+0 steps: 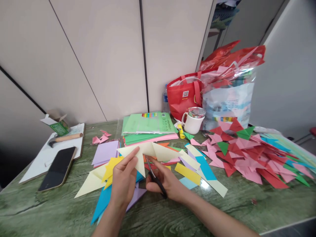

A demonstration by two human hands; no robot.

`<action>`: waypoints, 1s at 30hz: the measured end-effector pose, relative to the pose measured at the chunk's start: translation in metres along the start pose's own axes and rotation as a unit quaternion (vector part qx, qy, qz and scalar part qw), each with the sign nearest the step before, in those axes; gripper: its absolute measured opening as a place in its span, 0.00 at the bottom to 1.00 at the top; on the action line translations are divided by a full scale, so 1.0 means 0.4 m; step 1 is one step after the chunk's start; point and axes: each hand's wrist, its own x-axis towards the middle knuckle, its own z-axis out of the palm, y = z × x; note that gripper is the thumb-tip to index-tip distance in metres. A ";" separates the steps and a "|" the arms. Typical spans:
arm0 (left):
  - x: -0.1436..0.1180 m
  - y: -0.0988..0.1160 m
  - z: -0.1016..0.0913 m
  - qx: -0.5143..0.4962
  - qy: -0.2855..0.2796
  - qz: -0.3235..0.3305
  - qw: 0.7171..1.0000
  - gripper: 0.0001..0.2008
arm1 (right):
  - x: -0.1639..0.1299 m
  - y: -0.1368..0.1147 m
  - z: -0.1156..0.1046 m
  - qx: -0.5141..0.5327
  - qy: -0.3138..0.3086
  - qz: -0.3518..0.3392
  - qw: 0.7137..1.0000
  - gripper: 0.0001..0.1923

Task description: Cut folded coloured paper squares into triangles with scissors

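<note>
A folded sheet of cream paper (166, 152) is pinched in my left hand (125, 176), raised a little over the table. My right hand (165, 179) grips a pair of scissors (157, 181) with black handles, fingers around the loops. The blades reach up to the paper's cut edge, where a slit separates a pointed flap from the wider part. Below my left hand lie folded pieces of blue paper (100, 204), yellow paper (111, 169) and cream paper (89, 181). Cut strips, among them a yellow strip (188, 173), lie beside my right hand.
Folded pink and red paper pieces (247, 158) heap up at the right. Behind stand a white mug (194, 122), a red bag (181, 98) and a full plastic bag (228, 102). A green paper pack (150, 123) lies mid-table; a phone (58, 168) and hammer (65, 138) are left.
</note>
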 end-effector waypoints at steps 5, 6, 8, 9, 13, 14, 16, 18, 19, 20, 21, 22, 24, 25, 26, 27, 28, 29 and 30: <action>-0.012 -0.043 -0.010 0.094 -0.017 0.030 0.995 0.18 | 0.003 0.002 0.006 -0.014 0.047 -0.009 0.999 0.34; -0.014 -0.053 -0.013 0.114 -0.025 0.038 0.992 0.18 | 0.005 0.001 0.007 -0.014 0.057 -0.008 0.998 0.32; -0.019 -0.068 -0.016 0.141 -0.028 0.051 0.988 0.18 | 0.007 -0.003 0.008 -0.014 0.078 0.001 0.997 0.30; -0.020 -0.072 -0.016 0.145 -0.029 0.048 0.988 0.17 | 0.009 -0.006 0.008 -0.013 0.086 0.008 0.996 0.30; -0.023 -0.073 -0.010 0.109 -0.040 0.006 0.993 0.18 | 0.011 -0.012 0.007 -0.009 0.109 0.030 0.994 0.32; -0.023 -0.072 -0.008 0.099 -0.043 0.001 0.994 0.18 | 0.010 -0.013 0.008 -0.007 0.113 0.032 0.993 0.30; -0.023 -0.072 -0.006 0.093 -0.047 0.001 0.995 0.18 | 0.009 -0.013 0.009 -0.008 0.113 0.031 0.993 0.26; -0.023 -0.075 -0.005 0.097 -0.053 -0.001 0.994 0.19 | 0.007 -0.013 0.011 -0.012 0.109 0.027 0.994 0.23; -0.023 -0.076 -0.005 0.100 -0.056 -0.001 0.993 0.19 | 0.006 -0.014 0.012 -0.015 0.107 0.024 0.994 0.22; -0.023 -0.078 -0.005 0.105 -0.058 0.000 0.993 0.20 | 0.006 -0.015 0.013 -0.018 0.107 0.021 0.994 0.21; -0.023 -0.079 -0.005 0.110 -0.059 0.004 0.992 0.20 | 0.006 -0.016 0.013 -0.019 0.108 0.017 0.994 0.20; -0.024 -0.079 -0.006 0.116 -0.058 0.011 0.991 0.20 | 0.006 -0.018 0.014 -0.021 0.112 0.013 0.993 0.20; -0.025 -0.080 -0.007 0.131 -0.052 0.025 0.990 0.20 | 0.007 -0.021 0.015 -0.032 0.118 0.007 0.992 0.20; -0.026 -0.079 -0.007 0.139 -0.049 0.031 0.989 0.20 | 0.007 -0.022 0.016 -0.039 0.122 0.005 0.992 0.20; -0.027 -0.079 -0.008 0.145 -0.048 0.034 0.988 0.20 | 0.007 -0.022 0.016 -0.044 0.125 0.003 0.991 0.20; -0.028 -0.079 -0.008 0.149 -0.047 0.034 0.987 0.21 | 0.007 -0.022 0.017 -0.048 0.126 0.003 0.991 0.20; -0.028 -0.078 -0.008 0.150 -0.049 0.033 0.987 0.21 | 0.007 -0.022 0.017 -0.051 0.127 0.002 0.991 0.20; -0.028 -0.078 -0.008 0.149 -0.052 0.030 0.987 0.20 | 0.007 -0.021 0.018 -0.053 0.127 0.002 0.990 0.19; -0.028 -0.078 -0.008 0.147 -0.056 0.026 0.987 0.20 | 0.007 -0.020 0.017 -0.055 0.128 0.002 0.990 0.19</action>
